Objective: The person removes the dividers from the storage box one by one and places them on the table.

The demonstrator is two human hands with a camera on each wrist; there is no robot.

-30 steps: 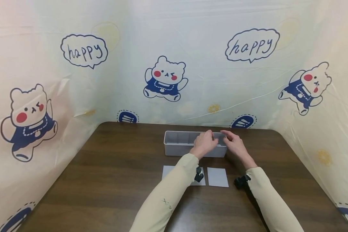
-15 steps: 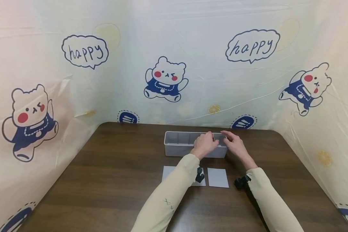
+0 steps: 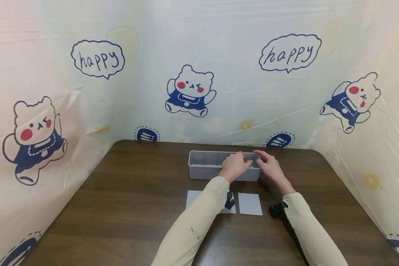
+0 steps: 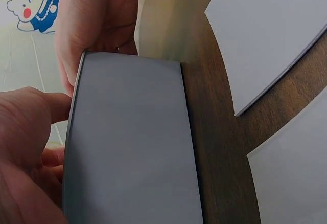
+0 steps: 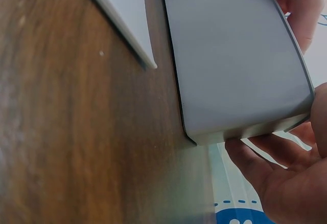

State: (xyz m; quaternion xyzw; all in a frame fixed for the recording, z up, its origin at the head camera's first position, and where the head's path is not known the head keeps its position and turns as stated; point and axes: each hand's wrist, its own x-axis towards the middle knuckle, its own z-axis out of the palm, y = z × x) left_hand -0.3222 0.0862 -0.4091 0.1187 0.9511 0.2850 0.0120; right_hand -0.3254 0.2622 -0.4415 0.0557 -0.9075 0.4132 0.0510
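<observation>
A long grey box (image 3: 203, 172) with an open top stands on the table, with thin dividers (image 3: 217, 159) across its inside. My left hand (image 3: 233, 166) reaches over the front wall into the right part of the box. Its thumb and fingers pinch a thin pale divider (image 3: 245, 157), mostly hidden by the hand. Around the box's right end, my right hand (image 3: 272, 169) grips the rim. In the right wrist view the fingers (image 5: 250, 165) of that hand lie against the outside of the end wall.
Two flat white rectangular pieces lie in front of the box: the right one (image 3: 250, 204) in full sight, the left one (image 3: 193, 196) partly under my left forearm. A patterned curtain (image 3: 133, 92) hangs behind the brown table (image 3: 119, 207).
Both hands stay at the right end of the box, with almost no visible motion. The thin edge by my left fingers looks slightly turned; the box and white pieces stay put.
</observation>
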